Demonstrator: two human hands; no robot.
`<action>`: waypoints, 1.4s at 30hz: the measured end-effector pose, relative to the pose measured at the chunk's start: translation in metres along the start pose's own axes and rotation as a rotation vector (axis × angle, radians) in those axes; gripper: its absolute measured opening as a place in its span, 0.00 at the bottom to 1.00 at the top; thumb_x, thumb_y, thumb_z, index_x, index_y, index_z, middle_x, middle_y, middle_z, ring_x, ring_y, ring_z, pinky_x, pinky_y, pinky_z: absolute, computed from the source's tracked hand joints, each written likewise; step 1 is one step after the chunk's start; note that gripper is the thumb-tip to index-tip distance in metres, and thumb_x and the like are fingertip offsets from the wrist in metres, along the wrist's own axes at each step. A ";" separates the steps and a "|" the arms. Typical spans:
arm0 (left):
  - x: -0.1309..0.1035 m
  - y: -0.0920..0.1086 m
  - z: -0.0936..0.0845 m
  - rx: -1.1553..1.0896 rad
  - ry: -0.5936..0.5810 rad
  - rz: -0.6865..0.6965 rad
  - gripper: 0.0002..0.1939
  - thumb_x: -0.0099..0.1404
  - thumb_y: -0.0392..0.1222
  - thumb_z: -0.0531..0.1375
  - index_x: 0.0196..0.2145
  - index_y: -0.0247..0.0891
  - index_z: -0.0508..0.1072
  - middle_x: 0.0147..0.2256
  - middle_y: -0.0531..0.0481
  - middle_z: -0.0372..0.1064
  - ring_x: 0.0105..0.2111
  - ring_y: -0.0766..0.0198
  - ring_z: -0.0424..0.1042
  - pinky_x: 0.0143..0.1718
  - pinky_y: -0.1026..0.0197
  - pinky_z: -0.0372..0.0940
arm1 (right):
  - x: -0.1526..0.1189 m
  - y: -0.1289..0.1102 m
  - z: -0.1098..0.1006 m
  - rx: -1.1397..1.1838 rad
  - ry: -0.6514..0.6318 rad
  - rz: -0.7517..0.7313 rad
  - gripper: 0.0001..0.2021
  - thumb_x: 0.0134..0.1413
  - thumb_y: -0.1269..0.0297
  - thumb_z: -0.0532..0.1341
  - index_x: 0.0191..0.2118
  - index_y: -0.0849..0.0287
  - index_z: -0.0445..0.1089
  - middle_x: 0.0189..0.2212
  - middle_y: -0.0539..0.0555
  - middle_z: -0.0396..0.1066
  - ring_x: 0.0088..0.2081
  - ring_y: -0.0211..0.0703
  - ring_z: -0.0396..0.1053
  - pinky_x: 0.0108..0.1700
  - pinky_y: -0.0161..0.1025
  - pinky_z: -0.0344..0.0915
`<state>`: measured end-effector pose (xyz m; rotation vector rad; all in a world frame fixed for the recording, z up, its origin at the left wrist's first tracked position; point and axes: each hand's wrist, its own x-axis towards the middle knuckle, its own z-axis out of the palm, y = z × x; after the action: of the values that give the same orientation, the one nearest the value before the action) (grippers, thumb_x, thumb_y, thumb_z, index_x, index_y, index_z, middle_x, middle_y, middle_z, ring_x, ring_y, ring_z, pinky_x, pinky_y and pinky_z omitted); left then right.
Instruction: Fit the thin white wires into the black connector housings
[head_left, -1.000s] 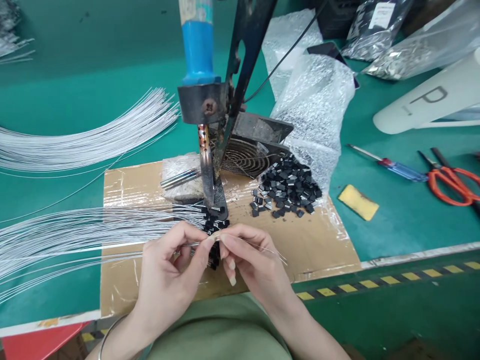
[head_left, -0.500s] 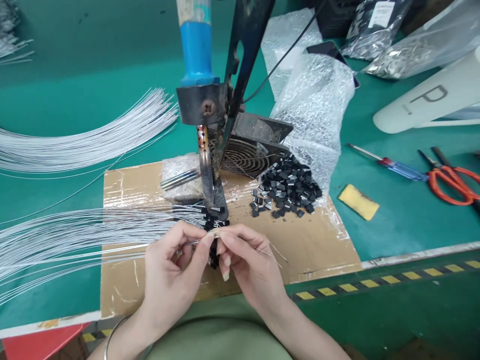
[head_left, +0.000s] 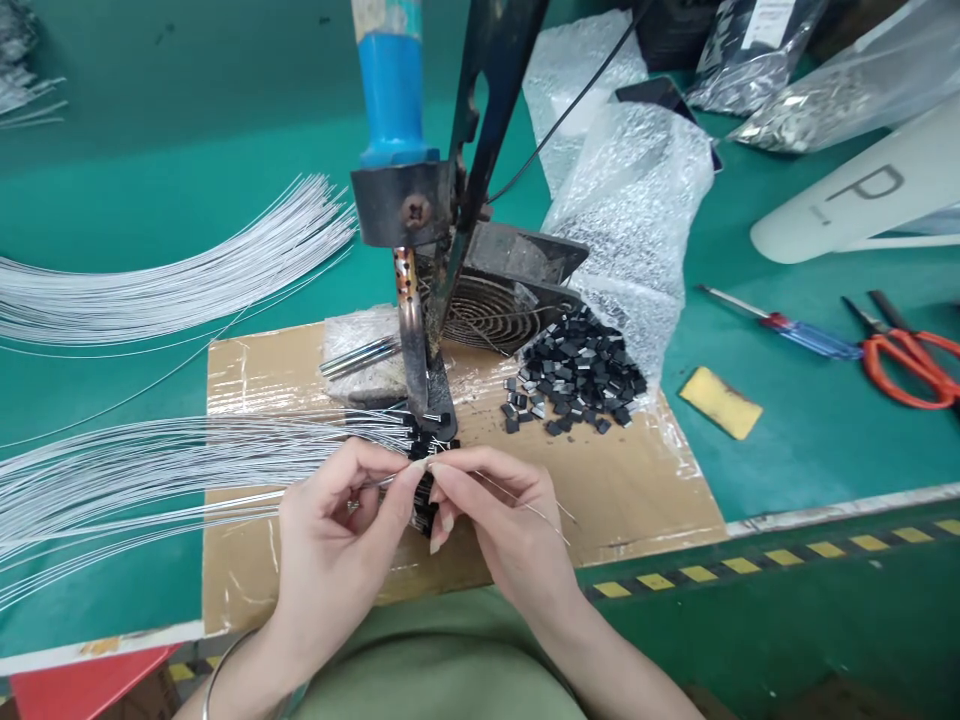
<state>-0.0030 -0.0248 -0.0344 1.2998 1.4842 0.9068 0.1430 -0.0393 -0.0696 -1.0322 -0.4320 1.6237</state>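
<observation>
My left hand pinches a thin wire between thumb and forefinger, just below the soldering iron's tip. Against those fingertips, my right hand is closed on thin wire too; its loose ends stick out past the knuckles to the right. The exact spot where the fingers meet is hidden. Above them a soldering iron with a blue handle points down in a black stand. Grey-white wires run in from the left, many tipped with small black connectors lying behind and under my fingers.
A heap of black connectors lies on the cardboard beside a fan. Another wire bundle rests at the left. On the right are a yellow sponge, a screwdriver, orange-handled pliers and a white cup.
Both hands stay together at nearly the same spot. My right hand's fingers have curled in slightly and shifted a little left; the left hand has moved slightly left.
</observation>
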 end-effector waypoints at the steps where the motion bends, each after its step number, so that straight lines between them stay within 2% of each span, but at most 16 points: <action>1: 0.000 0.001 0.001 -0.004 0.006 -0.004 0.05 0.69 0.40 0.66 0.33 0.40 0.78 0.27 0.52 0.75 0.27 0.67 0.71 0.27 0.66 0.62 | 0.000 0.000 0.000 0.005 0.000 0.001 0.05 0.55 0.60 0.75 0.34 0.56 0.85 0.24 0.49 0.78 0.19 0.35 0.73 0.23 0.32 0.75; 7: -0.002 0.008 0.005 0.003 0.060 -0.021 0.05 0.67 0.38 0.67 0.31 0.40 0.80 0.27 0.52 0.75 0.28 0.67 0.71 0.30 0.65 0.64 | -0.001 -0.001 0.002 0.039 -0.018 -0.004 0.04 0.56 0.62 0.75 0.34 0.55 0.85 0.24 0.48 0.77 0.19 0.33 0.72 0.23 0.31 0.75; 11: -0.002 0.006 0.005 0.031 0.066 0.001 0.05 0.67 0.38 0.67 0.32 0.40 0.80 0.27 0.52 0.75 0.27 0.66 0.70 0.29 0.64 0.63 | -0.002 -0.002 0.001 0.047 -0.013 0.008 0.05 0.56 0.61 0.75 0.34 0.55 0.85 0.23 0.48 0.77 0.18 0.34 0.72 0.22 0.31 0.75; 18: -0.001 -0.003 -0.004 0.139 -0.016 0.166 0.05 0.68 0.35 0.66 0.34 0.42 0.80 0.27 0.54 0.74 0.25 0.69 0.68 0.26 0.66 0.60 | 0.002 -0.011 -0.007 0.041 -0.094 0.093 0.06 0.55 0.62 0.75 0.31 0.57 0.84 0.22 0.47 0.75 0.17 0.32 0.71 0.21 0.29 0.73; 22: 0.000 -0.004 -0.006 0.166 -0.039 0.210 0.05 0.68 0.34 0.66 0.35 0.43 0.80 0.28 0.53 0.76 0.26 0.68 0.69 0.24 0.66 0.60 | 0.004 -0.012 -0.012 0.033 -0.125 0.120 0.05 0.54 0.62 0.76 0.31 0.56 0.85 0.21 0.46 0.75 0.17 0.31 0.70 0.22 0.29 0.74; 35: -0.004 -0.010 0.004 0.173 0.047 0.231 0.05 0.69 0.33 0.66 0.37 0.43 0.78 0.26 0.57 0.70 0.22 0.71 0.64 0.23 0.67 0.57 | 0.002 -0.008 -0.001 0.160 -0.051 0.126 0.05 0.52 0.62 0.76 0.31 0.58 0.85 0.21 0.47 0.74 0.17 0.30 0.69 0.20 0.28 0.74; 42: -0.005 -0.010 0.010 0.122 0.072 0.187 0.05 0.70 0.34 0.66 0.36 0.43 0.78 0.27 0.56 0.73 0.24 0.70 0.68 0.24 0.68 0.60 | 0.000 0.001 0.006 0.224 0.016 0.113 0.06 0.49 0.60 0.77 0.32 0.56 0.86 0.21 0.48 0.75 0.16 0.31 0.67 0.19 0.29 0.74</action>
<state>0.0032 -0.0320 -0.0459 1.5291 1.5114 1.0054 0.1381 -0.0382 -0.0670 -0.9126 -0.1785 1.7195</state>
